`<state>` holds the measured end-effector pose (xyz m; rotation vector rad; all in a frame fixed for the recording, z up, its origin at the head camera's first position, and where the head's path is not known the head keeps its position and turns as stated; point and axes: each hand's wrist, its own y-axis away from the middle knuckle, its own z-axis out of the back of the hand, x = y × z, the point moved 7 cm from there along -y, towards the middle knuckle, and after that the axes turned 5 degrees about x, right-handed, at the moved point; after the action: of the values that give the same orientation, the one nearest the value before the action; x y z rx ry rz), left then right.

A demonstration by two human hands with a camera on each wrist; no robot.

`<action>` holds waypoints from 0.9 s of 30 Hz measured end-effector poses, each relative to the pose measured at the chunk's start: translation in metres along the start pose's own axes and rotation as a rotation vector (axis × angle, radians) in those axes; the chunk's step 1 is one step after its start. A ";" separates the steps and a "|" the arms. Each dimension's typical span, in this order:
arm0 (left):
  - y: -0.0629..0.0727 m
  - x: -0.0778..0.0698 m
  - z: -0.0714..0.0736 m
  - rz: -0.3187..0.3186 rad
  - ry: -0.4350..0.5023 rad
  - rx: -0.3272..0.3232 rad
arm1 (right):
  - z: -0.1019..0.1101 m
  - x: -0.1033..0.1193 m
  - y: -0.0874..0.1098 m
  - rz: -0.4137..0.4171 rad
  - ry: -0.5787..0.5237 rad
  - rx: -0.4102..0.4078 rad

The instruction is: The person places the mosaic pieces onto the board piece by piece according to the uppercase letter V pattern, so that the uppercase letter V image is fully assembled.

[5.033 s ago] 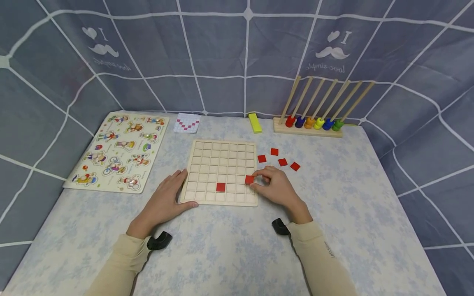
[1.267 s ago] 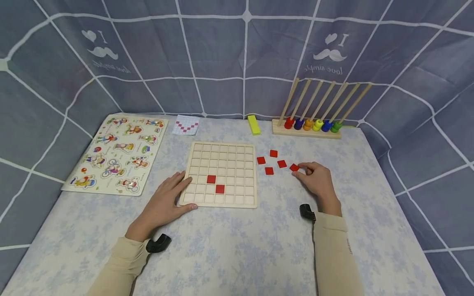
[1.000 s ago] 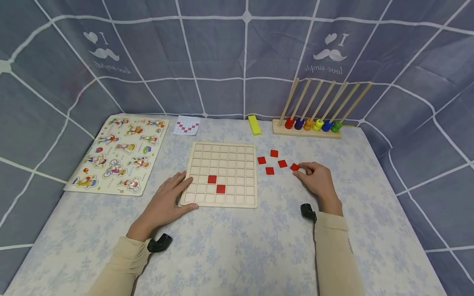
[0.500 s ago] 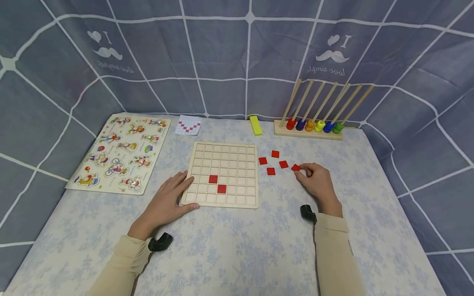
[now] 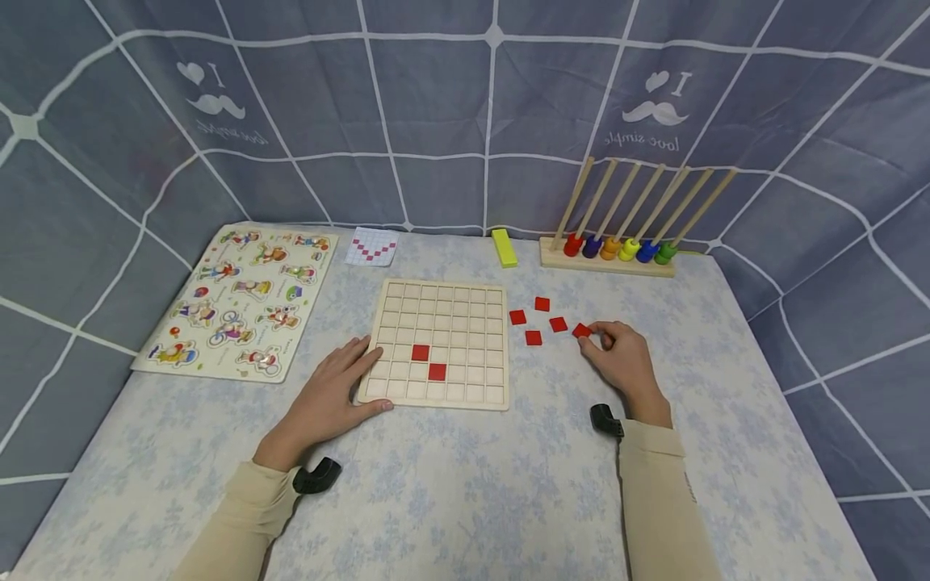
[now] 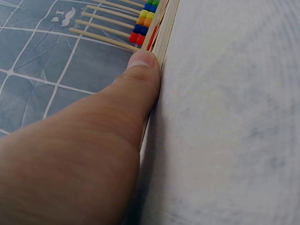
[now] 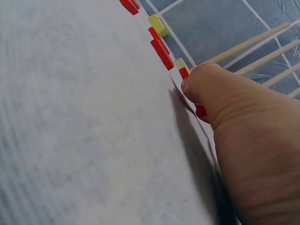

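Red tile (image 5: 582, 331), right of the frame's centre, is partly hiding behind our right hand (image 5: 623, 361) in the right wrist view; thumb and curled fingers are pinching it. Our left hand (image 5: 328, 394), fingers straight, is touching the grid board (image 5: 461, 335). We are reading mirrored "love simple" on the backdrop (image 5: 443, 97).

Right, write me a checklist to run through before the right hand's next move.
1. Left hand touching the grid board at its left edge: ok.
2. Right hand pinching the rightmost red tile: ok.
3. That tile lifted off the table: cannot tell.
4. Pattern card uncovered, V showing: ok.
5. Full V on the board: not ok, only two placed tiles.
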<state>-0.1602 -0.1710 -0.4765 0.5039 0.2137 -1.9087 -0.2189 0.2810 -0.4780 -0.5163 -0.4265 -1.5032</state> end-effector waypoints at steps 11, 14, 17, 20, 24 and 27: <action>0.002 -0.001 0.001 -0.003 -0.006 0.000 | -0.001 0.027 -0.003 0.083 -0.037 -0.045; 0.002 -0.001 0.002 0.000 -0.007 0.006 | -0.006 0.041 -0.005 0.109 -0.046 -0.025; 0.002 -0.001 0.003 0.003 -0.006 0.009 | -0.011 0.054 -0.008 0.122 -0.044 0.005; 0.002 -0.001 0.004 0.004 -0.006 0.009 | -0.016 0.066 -0.011 0.136 -0.043 0.037; 0.001 0.000 0.003 0.004 0.002 0.008 | -0.023 0.086 -0.013 0.166 -0.077 0.079; 0.001 -0.001 0.001 0.002 0.017 0.006 | -0.029 0.104 -0.014 0.208 -0.093 0.107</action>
<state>-0.1588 -0.1711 -0.4751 0.5239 0.2182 -1.9042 -0.2311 0.1787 -0.4424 -0.5309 -0.5071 -1.2536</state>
